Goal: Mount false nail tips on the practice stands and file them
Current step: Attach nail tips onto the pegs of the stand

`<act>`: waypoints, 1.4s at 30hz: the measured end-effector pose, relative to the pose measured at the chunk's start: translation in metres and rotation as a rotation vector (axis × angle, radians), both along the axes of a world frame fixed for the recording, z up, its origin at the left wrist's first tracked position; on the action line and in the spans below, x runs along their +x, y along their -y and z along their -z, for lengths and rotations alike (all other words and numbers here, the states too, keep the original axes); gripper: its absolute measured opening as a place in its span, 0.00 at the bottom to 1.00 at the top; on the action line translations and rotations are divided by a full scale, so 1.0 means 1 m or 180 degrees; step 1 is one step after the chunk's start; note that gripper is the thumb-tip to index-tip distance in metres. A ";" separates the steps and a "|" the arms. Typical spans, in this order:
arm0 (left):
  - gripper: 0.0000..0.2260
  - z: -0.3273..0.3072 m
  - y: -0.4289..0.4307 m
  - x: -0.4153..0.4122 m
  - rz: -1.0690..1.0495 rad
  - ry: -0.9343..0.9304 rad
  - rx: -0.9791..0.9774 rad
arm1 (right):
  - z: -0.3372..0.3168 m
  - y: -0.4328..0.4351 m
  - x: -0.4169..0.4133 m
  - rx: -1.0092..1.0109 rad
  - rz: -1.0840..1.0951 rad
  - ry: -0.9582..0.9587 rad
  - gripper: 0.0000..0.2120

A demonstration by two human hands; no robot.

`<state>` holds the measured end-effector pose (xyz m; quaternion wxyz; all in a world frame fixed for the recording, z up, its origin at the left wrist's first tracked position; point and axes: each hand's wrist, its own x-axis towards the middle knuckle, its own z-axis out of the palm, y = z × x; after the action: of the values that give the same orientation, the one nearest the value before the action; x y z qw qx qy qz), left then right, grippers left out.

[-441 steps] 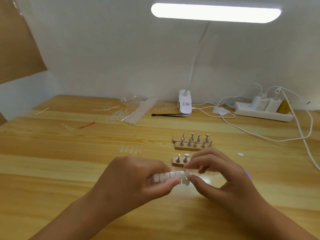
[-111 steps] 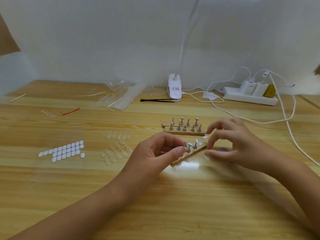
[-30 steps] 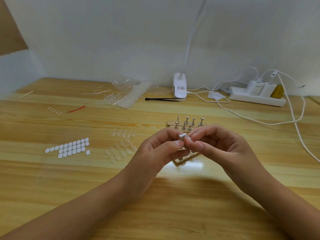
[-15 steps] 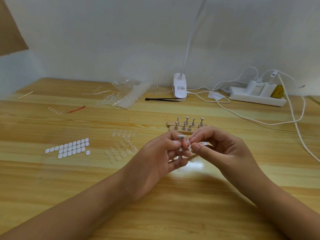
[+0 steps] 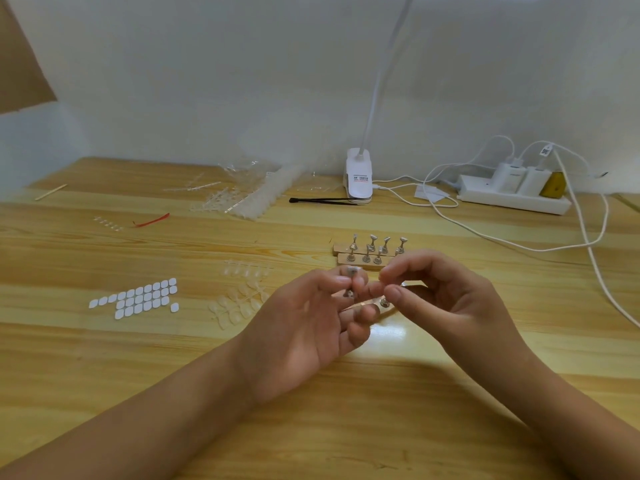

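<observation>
Since half a second earlier, the right hand (image 5: 446, 299) had drawn a little off the peg's head, leaving a small gap. The left hand (image 5: 304, 327) pinched the metal stand peg (image 5: 351, 280) between thumb and forefinger, raised above the table, its long axis near upright, head uppermost. The right hand sat just to the peg's right, its fingertips (image 5: 393, 292) almost together and the other fingers curled; whether anything tiny lay between them I could not tell. Beneath both hands lay the wooden strip (image 5: 412, 285), and the loose nail tips (image 5: 237, 303) waited off to the left, nearer the left hand
</observation>
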<state>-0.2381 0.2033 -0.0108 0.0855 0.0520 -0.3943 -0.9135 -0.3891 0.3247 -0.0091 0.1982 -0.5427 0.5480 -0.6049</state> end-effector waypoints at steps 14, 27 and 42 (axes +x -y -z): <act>0.01 -0.007 0.002 0.002 0.0283 -0.0048 0.0873 | -0.006 -0.003 0.002 -0.0275 0.0061 -0.0120 0.11; 0.02 -0.008 0.002 0.003 -0.0196 -0.0015 0.0414 | 0.000 -0.002 -0.020 -0.0205 0.0818 -0.2535 0.09; 0.07 0.007 -0.006 0.000 -0.1612 0.0436 -0.2338 | -0.009 -0.005 -0.005 -0.0507 0.0565 -0.0741 0.08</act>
<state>-0.2380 0.2094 -0.0173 0.2928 0.1734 -0.6720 -0.6578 -0.3943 0.3293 -0.0004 0.0355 -0.5726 0.5634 -0.5945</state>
